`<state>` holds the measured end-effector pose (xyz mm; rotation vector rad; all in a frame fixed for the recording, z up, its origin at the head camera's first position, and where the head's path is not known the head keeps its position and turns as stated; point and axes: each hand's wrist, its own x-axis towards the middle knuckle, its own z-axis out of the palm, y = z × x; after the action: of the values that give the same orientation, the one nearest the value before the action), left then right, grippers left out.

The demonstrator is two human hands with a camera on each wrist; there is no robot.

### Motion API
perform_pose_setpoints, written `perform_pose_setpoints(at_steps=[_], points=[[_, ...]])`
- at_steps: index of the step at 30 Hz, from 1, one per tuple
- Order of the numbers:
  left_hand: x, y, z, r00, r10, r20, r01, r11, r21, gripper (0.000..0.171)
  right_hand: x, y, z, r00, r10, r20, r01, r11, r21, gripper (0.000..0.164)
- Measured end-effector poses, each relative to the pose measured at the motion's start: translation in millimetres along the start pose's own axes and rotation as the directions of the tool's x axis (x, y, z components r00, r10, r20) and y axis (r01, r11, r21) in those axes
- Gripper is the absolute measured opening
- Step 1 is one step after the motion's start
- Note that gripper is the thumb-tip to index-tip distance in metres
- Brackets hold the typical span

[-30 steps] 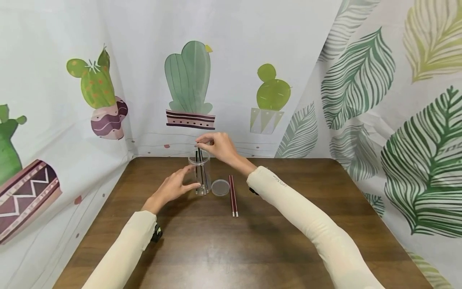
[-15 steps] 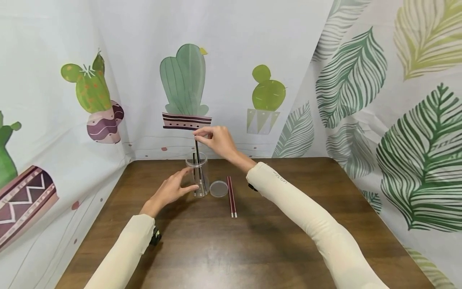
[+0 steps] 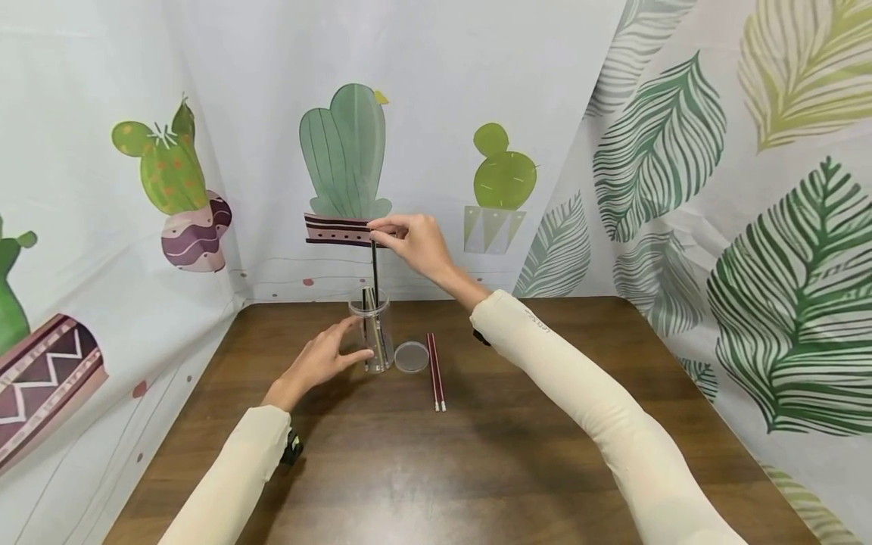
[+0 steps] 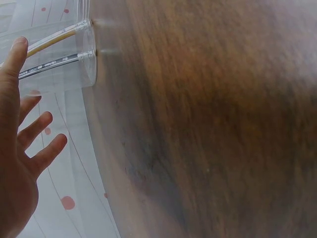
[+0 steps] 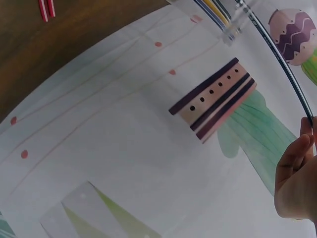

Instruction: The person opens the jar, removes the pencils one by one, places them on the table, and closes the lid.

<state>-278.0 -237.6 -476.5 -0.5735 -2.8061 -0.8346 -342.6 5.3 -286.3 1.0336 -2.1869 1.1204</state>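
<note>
Table: dark wood. Right hand hangs above the jar, thumb and fingertips pinching the top end of a dark pencil that runs near-upright down to the jar's mouth. Left hand lies by the jar's left side, fingers and thumb spread. Clear jar stands upright near the table's far edge; looks light, liable to tip. Best keep the left hand curved about it as a guard, no hard squeeze. Lid lies flat just beside it. Move the dark pencil along the jar's own line, off the rim and the other pencils inside; a sideways pull would likely snag. Two red pencils lie right of the lid.

Unclear: right hand, cut off in its wrist view; whether the left fingers touch the jar; how many pencils stand inside, one yellow pencil aside; where the dark pencil's lower end sits.
</note>
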Motion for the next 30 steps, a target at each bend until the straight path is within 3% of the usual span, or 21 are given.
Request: perform_pose_setpoints(at_steps=[18,30], points=[[0.3,-2.1,-0.3,0.999,-0.032,0.010,0.032,0.999,-0.002,0.086,10,-17,-25,0.996,-0.052,-0.070,0.055,0.998,0.040,0.018],[0.0,-1.7,-1.7,1.000,-0.019,0.008,0.019,1.000,0.021,0.085,15,-24,-42,0.986,-0.067,-0.150,0.075,0.996,0.051,0.017]])
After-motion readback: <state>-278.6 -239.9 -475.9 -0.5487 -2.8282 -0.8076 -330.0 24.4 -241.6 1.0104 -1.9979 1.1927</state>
